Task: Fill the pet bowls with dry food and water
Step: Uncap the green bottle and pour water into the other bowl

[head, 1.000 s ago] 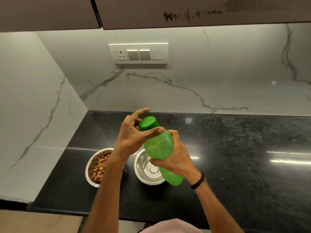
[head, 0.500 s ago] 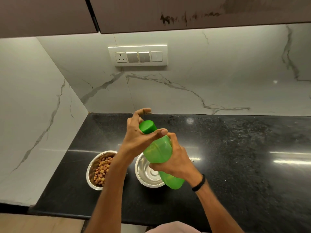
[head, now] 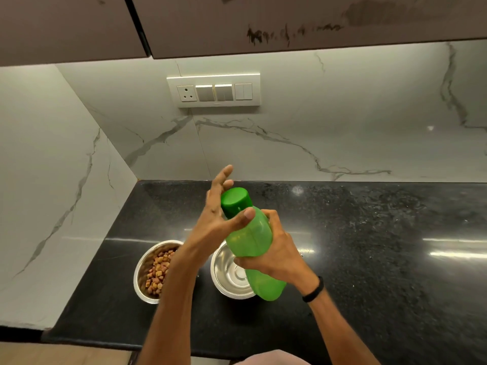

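Bottle [head: 250, 239] wrapped mid-body in right hand [head: 279, 257] grip, left hand [head: 210, 223] spread beside cap [head: 234, 202] (thumb touching)

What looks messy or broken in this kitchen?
Only the upper cabinet: dark, scraped-looking smears mark its face above the switch panel. No food shows on the countertop; the dry food sits inside its bowl.

Black speckled counter [head: 382, 285] runs right of the right hand [head: 276, 256], with light streaks [head: 458, 255] on it. White veined marble wall [head: 316, 122] beyond the left hand [head: 210, 222]; switch plate [head: 213, 89] on it, brown cabinets [head: 290, 19] overhead.
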